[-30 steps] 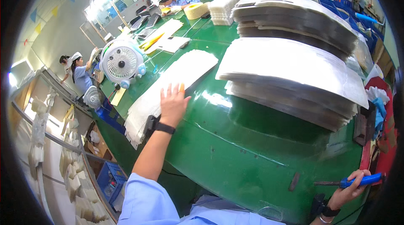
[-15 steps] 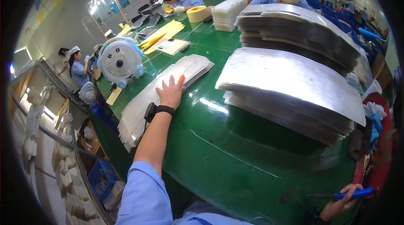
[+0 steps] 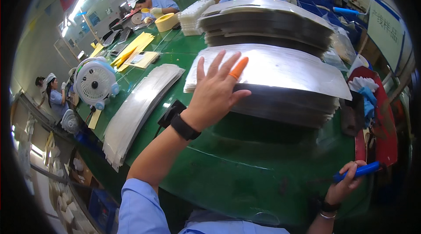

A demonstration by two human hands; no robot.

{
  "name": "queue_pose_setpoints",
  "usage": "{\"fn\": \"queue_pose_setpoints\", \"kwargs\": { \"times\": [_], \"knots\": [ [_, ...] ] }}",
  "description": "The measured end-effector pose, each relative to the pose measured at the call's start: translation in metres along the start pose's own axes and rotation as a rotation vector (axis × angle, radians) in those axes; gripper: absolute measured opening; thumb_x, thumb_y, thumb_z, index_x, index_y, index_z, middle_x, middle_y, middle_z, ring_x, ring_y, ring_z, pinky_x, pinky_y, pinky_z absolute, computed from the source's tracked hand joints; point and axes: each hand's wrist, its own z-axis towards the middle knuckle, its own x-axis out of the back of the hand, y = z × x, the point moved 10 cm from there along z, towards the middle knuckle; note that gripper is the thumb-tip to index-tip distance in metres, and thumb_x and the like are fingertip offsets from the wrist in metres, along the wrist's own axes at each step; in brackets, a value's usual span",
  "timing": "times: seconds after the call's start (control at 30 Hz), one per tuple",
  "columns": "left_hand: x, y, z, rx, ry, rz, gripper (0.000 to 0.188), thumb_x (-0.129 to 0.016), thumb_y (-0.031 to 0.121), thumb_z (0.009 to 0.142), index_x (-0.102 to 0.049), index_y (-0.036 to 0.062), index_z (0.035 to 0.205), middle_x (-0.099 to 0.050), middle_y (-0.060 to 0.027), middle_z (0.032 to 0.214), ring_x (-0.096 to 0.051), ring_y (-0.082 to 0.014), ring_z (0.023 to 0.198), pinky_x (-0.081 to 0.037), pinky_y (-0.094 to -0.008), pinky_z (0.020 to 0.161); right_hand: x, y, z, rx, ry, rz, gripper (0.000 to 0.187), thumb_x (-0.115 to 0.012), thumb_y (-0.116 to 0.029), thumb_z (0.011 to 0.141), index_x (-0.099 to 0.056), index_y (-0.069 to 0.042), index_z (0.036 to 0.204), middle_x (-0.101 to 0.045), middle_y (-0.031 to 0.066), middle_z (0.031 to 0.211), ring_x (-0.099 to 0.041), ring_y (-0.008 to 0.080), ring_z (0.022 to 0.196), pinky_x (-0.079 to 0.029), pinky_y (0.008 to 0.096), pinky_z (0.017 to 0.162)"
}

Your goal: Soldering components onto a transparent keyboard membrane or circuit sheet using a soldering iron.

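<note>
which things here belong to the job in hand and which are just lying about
Job in hand, seemingly:
blue-handled tool, held in the right hand
near sheet stack, left hand at its edge
narrower sheet stack

Probably just lying about:
white fan
yellow roll
yellow papers
blue cloth

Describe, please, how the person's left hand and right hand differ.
The left hand is spread open, while the right hand is closed around a blue handle. The left hand wears an orange finger cover; none shows on the right hand. Both have dark wristbands.
</note>
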Motion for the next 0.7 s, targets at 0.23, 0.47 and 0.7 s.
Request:
{"fn": "queue_pose_setpoints", "kwargs": {
  "times": [0.23, 0.47, 0.7],
  "knots": [
    [0.009, 0.031, 0.010, -0.220, 0.167, 0.016, 0.008, -0.067, 0.007, 0.074, -0.063, 0.0027, 0.079, -0.066, -0.0052, 0.095, -0.061, -0.0225, 0.097, -0.042, -0.0442, 0.091, -0.002, -0.006, 0.001, 0.026, -0.012, 0.056, 0.012, -0.045, -0.014, 0.090, -0.041, -0.003, 0.095, -0.041, 0.0004, 0.060, -0.038, 0.0069, 0.055, -0.030, 0.0218, 0.054],
    [0.022, 0.016, 0.009, -0.045, 0.149, -0.020, 0.013, -0.066, 0.007, 0.067, -0.062, 0.0047, 0.078, -0.064, -0.0059, 0.079, -0.062, -0.0234, 0.074, -0.049, -0.0316, 0.067, -0.001, -0.007, 0.000, 0.040, -0.027, 0.095, 0.010, -0.045, -0.011, 0.090, -0.042, -0.004, 0.097, -0.042, 0.0008, 0.060, -0.040, 0.0073, 0.055, -0.031, 0.0224, 0.054],
    [0.008, 0.011, 0.010, -0.133, -0.080, -0.071, 0.045, -0.075, 0.023, 0.066, -0.062, 0.0066, 0.106, -0.064, -0.0103, 0.100, -0.062, -0.0270, 0.089, -0.049, -0.0340, 0.079, -0.002, -0.003, 0.000, 0.062, -0.047, 0.119, 0.009, -0.045, -0.010, 0.090, -0.042, -0.004, 0.097, -0.043, 0.0013, 0.062, -0.041, 0.0076, 0.055, -0.031, 0.0225, 0.053]
  ]
}}
